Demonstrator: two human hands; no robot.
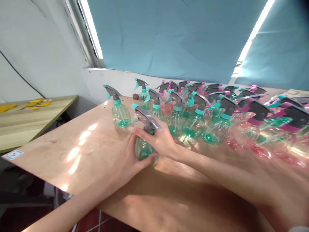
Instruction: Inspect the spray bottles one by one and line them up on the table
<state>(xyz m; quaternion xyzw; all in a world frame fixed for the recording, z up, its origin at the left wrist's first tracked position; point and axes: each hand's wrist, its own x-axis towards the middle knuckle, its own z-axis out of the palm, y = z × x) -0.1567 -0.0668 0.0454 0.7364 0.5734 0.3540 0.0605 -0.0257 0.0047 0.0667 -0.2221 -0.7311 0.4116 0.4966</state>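
Note:
A clear green spray bottle (144, 149) with a grey and teal trigger head stands near the middle of the wooden table, between my hands. My left hand (130, 158) is wrapped round the lower body of this bottle, thumb across its front. Higher up, my right hand (160, 139) grips it at the neck, just below the spray head, and hides the collar. Left of it stands another green spray bottle (120, 114), apart from my hands. Close behind my right hand, a further green spray bottle (174, 120) begins a row.
Several green and pink spray bottles (195, 124) crowd the table's (94, 154) back and right side. A light wood side table (24, 119) with yellow pieces (38, 102) stands at left. A blue curtain (169, 38) covers the window behind. A sticker (14, 154) marks the left corner.

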